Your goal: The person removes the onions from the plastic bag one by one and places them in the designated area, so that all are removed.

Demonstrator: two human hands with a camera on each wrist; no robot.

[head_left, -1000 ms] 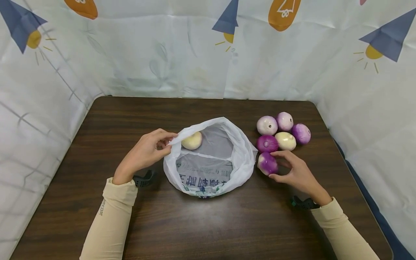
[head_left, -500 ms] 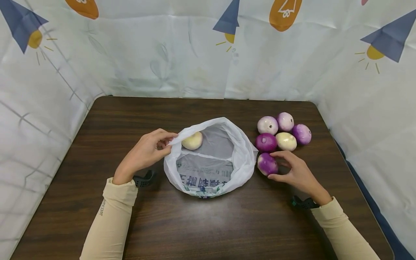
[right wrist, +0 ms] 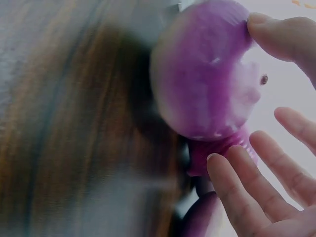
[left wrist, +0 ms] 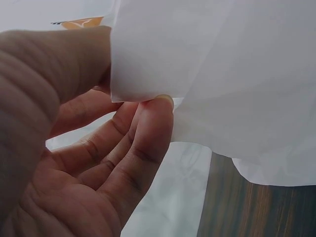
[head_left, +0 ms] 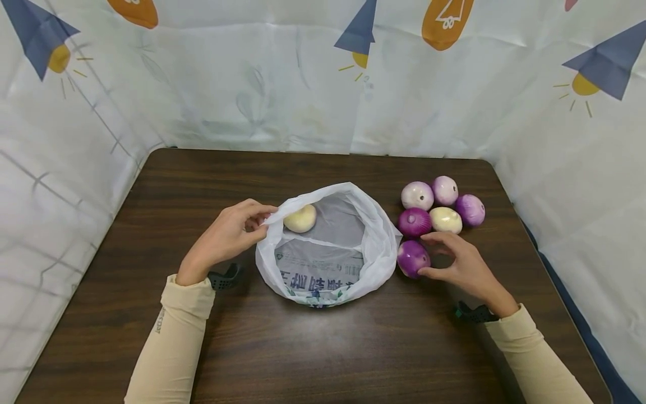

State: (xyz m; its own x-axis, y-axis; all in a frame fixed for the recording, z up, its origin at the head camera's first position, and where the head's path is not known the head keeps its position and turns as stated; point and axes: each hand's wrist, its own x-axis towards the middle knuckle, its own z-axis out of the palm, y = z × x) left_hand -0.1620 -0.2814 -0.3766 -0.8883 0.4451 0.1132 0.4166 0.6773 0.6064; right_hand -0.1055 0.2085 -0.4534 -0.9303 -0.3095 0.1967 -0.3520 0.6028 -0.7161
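My left hand (head_left: 229, 235) pinches the left rim of a white plastic bag (head_left: 381, 247) between thumb and fingers. The left wrist view shows the bag's film (left wrist: 153, 54) folded between the fingertips. One pale peeled onion (head_left: 300, 219) lies inside the bag at its left. Just right of the bag is a purple onion (head_left: 413, 259), with my right hand (head_left: 461, 266) beside it. In the right wrist view the thumb touches this onion (right wrist: 202, 69), while the other fingers are spread and apart from it.
Beyond the right hand sit several more onions: a dark purple one (head_left: 415, 223), a pale yellow one (head_left: 446, 220), a violet one (head_left: 470, 210) and two whitish-purple ones (head_left: 417, 195). All are on the brown wooden table (head_left: 323, 353). A printed white curtain (head_left: 303, 84) encloses the table.
The purple onion by my right hand has turned and shifted slightly left, and the fingers have parted from it. My left hand keeps its hold on the bag rim.
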